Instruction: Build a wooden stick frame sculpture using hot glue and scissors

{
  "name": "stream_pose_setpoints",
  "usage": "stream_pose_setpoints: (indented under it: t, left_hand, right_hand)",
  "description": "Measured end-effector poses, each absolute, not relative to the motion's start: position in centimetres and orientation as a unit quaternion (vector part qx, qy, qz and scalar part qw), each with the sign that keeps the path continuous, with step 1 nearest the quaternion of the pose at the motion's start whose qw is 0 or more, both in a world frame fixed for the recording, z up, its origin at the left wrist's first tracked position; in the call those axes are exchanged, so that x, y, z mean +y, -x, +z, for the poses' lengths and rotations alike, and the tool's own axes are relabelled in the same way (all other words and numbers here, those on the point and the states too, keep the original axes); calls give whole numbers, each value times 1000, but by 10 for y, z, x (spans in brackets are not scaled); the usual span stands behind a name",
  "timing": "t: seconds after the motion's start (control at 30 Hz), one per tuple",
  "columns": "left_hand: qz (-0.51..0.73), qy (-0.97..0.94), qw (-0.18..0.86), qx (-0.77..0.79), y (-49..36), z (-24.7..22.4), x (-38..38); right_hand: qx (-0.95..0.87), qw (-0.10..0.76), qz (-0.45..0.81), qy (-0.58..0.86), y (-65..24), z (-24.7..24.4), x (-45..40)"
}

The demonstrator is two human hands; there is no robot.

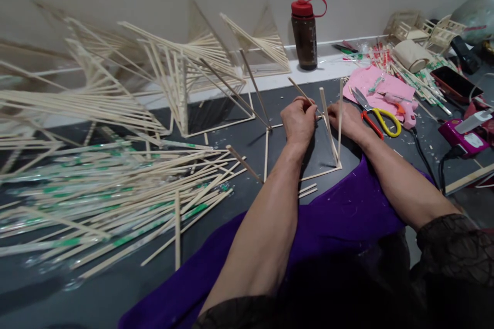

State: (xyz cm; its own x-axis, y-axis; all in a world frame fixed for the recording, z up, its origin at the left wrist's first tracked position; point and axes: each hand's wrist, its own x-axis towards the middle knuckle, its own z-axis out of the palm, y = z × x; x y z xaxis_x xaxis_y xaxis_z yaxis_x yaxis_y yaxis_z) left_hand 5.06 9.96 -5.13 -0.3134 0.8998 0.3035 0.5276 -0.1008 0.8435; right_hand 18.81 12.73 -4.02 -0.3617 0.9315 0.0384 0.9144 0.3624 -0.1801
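A square frame of thin wooden sticks (266,155) lies on the dark table, with sticks rising at its corners. At its far side, my left hand (298,122) is closed, thumb and fingers pinching a slanting wooden stick (299,89) near its lower end. Just to the right, my right hand (346,119) is at the same far corner, fingers bent and closed. Two upright sticks (329,126) partly cover its fingertips, so what they grip is hidden. Short loose sticks (307,191) rest by the near edge of the frame.
Loose sticks in plastic sleeves (154,200) spread at left. Finished twisted stick structures (185,87) stand behind. A red-capped bottle (304,36) is by the wall. At right are scissors (382,118), a pink glue gun (408,113), a phone (455,84) and a purple power adapter (465,139).
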Motion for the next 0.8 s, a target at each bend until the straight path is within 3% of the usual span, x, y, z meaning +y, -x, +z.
stream_pose_setpoints:
  t: [0.53,0.8]
  left_hand:
    - [475,-572,173,645,-53,-48,101]
    - [488,-550,228,639,-56,-48,101]
  right_hand:
    - [-823,69,63,561,-187,-41,127]
    - [-823,71,75,558,-188,-41,127]
